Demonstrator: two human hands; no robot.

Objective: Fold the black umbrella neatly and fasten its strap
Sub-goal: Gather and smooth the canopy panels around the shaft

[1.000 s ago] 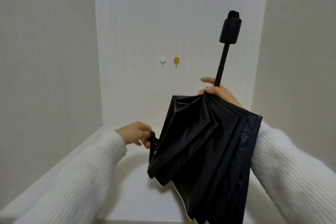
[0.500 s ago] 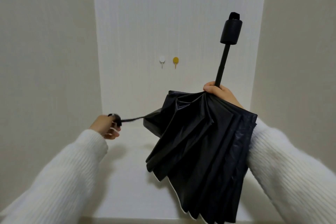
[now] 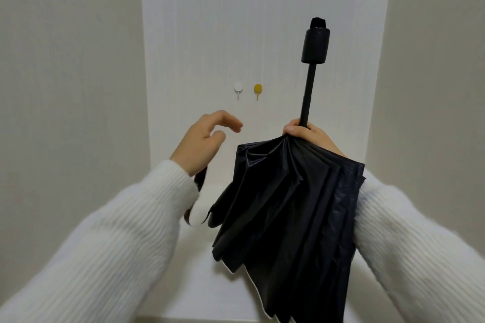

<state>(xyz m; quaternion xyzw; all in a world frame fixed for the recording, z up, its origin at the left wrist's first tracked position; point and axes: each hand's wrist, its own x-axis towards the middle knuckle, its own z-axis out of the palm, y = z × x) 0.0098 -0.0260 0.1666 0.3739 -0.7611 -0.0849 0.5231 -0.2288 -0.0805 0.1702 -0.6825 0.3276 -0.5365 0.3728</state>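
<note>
A person in white knit sleeves (image 3: 86, 257) holds a black umbrella (image 3: 286, 207) over a pale bench (image 3: 194, 270), its canopy hanging in loose pleats nearest the camera and flaring toward six o'clock. The umbrella's long axis runs nearly upright, canopy hem at six o'clock, shaft (image 3: 307, 97) rising to the handle (image 3: 315, 44) at about twelve. The right hand (image 3: 307, 134) is wrapped around the gathered top of the canopy where the shaft emerges. The left hand (image 3: 204, 144) hovers free at about nine o'clock from that grip, fingers loosely spread and holding nothing, just apart from the fabric. A dark strip (image 3: 200, 178), probably the strap, hangs blurred below the left wrist; its fastening cannot be made out. The left hand looks the better placed to smooth the pleats. Two small hooks (image 3: 248, 89) sit on the far wall.
</note>
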